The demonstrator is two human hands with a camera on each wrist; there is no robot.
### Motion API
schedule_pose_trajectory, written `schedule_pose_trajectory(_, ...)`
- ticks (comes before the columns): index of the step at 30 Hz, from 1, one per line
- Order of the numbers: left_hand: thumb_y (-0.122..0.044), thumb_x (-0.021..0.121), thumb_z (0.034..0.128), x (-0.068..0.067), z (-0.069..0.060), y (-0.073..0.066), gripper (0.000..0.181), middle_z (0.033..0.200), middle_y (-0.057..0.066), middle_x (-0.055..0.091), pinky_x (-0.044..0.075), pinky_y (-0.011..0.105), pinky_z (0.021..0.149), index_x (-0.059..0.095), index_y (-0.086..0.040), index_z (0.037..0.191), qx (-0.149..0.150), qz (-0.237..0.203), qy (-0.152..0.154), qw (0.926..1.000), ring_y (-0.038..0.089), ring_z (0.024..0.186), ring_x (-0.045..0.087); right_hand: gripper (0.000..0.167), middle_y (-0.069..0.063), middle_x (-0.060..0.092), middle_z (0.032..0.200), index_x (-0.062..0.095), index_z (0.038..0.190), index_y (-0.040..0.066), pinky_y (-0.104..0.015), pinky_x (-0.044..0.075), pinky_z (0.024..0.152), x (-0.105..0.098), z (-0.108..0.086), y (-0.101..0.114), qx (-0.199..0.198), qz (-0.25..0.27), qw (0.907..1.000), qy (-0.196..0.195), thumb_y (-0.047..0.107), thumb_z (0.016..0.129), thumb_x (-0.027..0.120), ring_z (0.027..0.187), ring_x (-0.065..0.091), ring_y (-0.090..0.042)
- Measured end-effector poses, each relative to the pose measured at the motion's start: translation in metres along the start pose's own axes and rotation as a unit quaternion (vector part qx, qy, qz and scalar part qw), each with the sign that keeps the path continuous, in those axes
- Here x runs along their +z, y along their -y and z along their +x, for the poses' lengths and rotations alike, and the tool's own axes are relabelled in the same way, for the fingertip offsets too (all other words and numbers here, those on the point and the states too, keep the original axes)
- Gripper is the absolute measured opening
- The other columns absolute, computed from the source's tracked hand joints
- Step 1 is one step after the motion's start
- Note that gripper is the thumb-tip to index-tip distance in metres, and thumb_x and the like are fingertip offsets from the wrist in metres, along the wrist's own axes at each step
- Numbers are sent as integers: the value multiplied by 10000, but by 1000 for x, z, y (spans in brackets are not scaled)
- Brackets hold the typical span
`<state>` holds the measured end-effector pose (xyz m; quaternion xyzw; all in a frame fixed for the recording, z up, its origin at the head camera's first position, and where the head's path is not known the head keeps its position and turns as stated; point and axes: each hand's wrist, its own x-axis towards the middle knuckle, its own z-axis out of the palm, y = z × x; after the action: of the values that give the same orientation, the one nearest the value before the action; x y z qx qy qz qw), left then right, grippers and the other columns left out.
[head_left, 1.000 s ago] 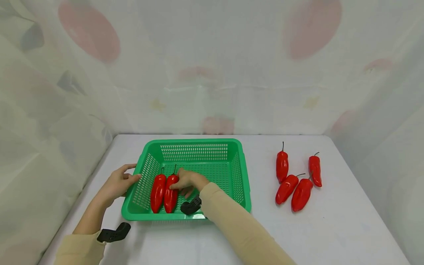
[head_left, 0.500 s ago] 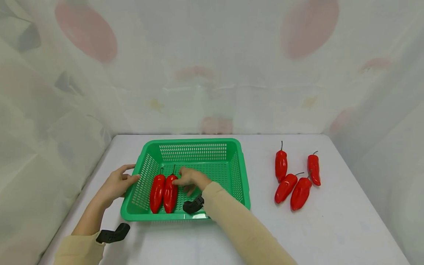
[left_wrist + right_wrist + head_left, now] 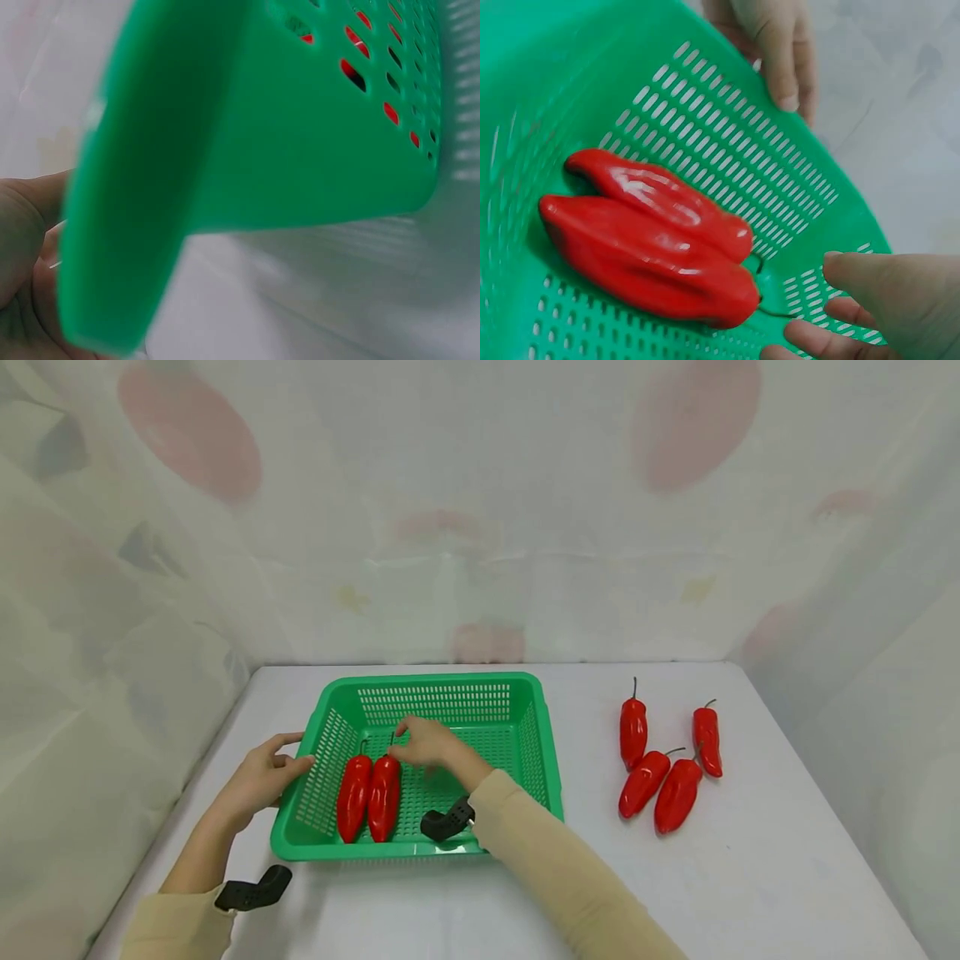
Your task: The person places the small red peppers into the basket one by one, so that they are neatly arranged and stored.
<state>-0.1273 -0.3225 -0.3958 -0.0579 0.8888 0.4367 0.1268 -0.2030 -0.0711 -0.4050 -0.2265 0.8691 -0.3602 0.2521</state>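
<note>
A green plastic basket (image 3: 555, 768) stands on the table. Inside, two red peppers (image 3: 354, 797) lie side by side along its left wall, stems toward the back. My left hand (image 3: 262, 777) grips the basket's left rim; in the right wrist view, a digit of that hand laps over the rim. My right hand (image 3: 435, 745) hovers inside the basket, just beyond the stem end of the right-hand pepper (image 3: 384, 797). In the right wrist view its fingers are spread apart and hold nothing, beside the stems. The left wrist view is mostly filled by the basket wall (image 3: 300, 150).
Several more red peppers (image 3: 677, 795) lie on the white table (image 3: 750, 860) to the right of the basket. White cloth walls with faded prints (image 3: 487, 568) enclose the table at the back and both sides.
My right hand has let go of the right-hand pepper and moved up and slightly right of it. The left hand stays on the basket rim.
</note>
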Motion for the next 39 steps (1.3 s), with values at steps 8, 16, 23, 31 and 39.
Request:
schedule_pose_trajectory(8,-324,522,937,-2,-1,1,673,960,222,591,567,394,617,194,-12,1434,14,5,8,10000,227,707,653,368,-16,648,941,536,1200,104,-209,459,612,-9,-2,5,-659,-380,9962,-434,326,908,560,706,596,-93)
schedule_pose_trajectory(16,-325,520,939,-2,-2,-1,672,965,230,589,567,390,613,193,-10,1433,47,-40,48,10000,222,704,654,369,-10,646,980,525,1210,123,-215,466,630,-20,-13,8,-741,-342,9943,-685,341,913,555,752,591,-86)
schedule_pose_trajectory(23,-333,525,936,-1,-1,1,674,975,231,597,567,387,607,198,-13,1431,-27,-46,38,10000,221,701,658,398,-1,650,1015,505,1234,150,-226,479,664,-34,-23,8,-878,-652,9897,-925,350,898,580,803,609,-92)
schedule_pose_trajectory(31,-332,527,935,0,-3,1,682,992,231,604,567,390,614,192,-3,1430,-26,-61,43,10000,220,708,655,411,-21,639,1049,499,1263,138,-221,485,660,-52,-40,6,-1066,-584,9872,-1034,330,906,569,785,609,-78)
schedule_pose_trajectory(39,-329,526,936,0,-2,0,677,959,215,607,567,387,611,196,-5,1431,3,-54,21,10000,219,704,653,414,4,606,1104,482,1280,164,-266,489,756,-72,-53,-2,-1197,-567,9834,-1243,345,914,548,920,596,-114)
